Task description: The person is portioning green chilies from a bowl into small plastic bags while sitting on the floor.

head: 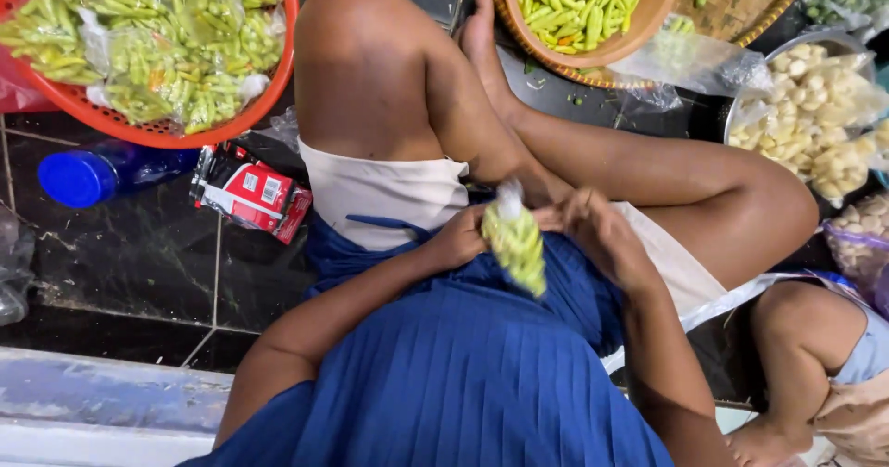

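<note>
A small clear plastic bag of green chillies [516,243] hangs in front of my lap, its neck twisted shut at the top. My left hand [460,236] grips the bag's left side. My right hand [597,229] is closed just to the right of the bag's neck, fingers curled against it. Both hands rest over my blue pleated garment [463,365] and folded legs.
A red basket [153,132] of bagged green chillies sits top left. A woven tray with a brown bowl [639,24] of loose chillies lies at top. Bags of garlic cloves [820,106] lie at right. A blue bottle [88,175] and red packet [252,192] lie on the dark floor. Another person's leg [796,347] is bottom right.
</note>
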